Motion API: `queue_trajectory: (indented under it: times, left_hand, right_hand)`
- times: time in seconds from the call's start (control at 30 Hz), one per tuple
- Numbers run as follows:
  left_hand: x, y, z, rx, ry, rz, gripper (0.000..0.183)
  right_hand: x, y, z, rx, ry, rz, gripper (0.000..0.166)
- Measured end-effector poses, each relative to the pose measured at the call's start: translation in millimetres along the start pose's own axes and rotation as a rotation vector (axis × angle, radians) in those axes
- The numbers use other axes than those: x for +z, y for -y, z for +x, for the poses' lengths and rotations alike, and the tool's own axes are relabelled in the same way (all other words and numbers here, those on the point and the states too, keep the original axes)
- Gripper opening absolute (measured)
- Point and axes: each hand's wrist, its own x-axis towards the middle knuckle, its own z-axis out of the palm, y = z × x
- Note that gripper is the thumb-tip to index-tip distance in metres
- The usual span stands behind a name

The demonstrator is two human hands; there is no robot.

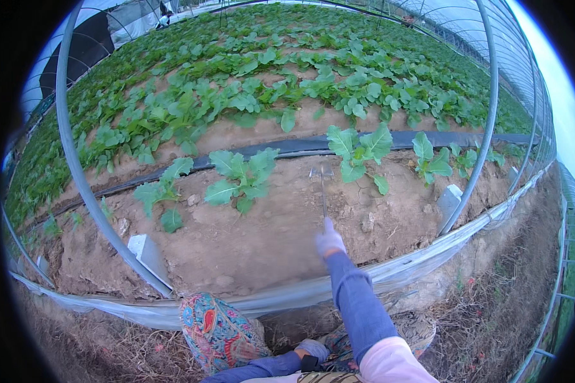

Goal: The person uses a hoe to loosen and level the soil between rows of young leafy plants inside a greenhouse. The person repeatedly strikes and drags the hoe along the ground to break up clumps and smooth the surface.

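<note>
My right hand [329, 238], in a pale glove, stretches forward over the bare soil bed [268, 239]. It grips a small long-shafted hand hoe [324, 198], whose metal head rests at or just over the soil; the blur does not settle which. Right of the head grows a broad-leaved seedling [357, 153], and another leafy plant [242, 177] stands to its left. My left hand [315, 349], also gloved, lies low between my knees beside the patterned trousers [220, 330]. Its fingers are too hidden to show whether it holds anything.
Curved metal poles [76, 163] rise at left and right [491, 105], with concrete blocks [143, 251] at their feet. Plastic film [287, 292] edges the bed before me. Behind run a black strip [297, 146] and dense leafy rows [268, 81]. A person [164, 20] is far back.
</note>
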Motion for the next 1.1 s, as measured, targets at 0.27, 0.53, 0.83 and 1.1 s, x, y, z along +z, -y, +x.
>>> queue_trajectory:
  times: [0.27,0.53,0.83,1.1]
  left_hand:
    - [31,28,18,0.03,-0.028,0.054,0.026]
    - [21,21,17,0.162,-0.079,0.057,0.025]
    - [55,37,45,0.147,-0.1,-0.042,0.022]
    - [-8,4,0,0.194,-0.002,0.131,0.024]
  right_hand:
    - [8,-25,-30,-0.036,0.028,0.028,0.056]
    - [36,-3,-58,-0.137,0.161,-0.053,0.058]
    - [8,-20,6,-0.157,0.021,-0.048,0.054]
    - [-6,-42,-80,0.025,0.078,0.001,0.061]
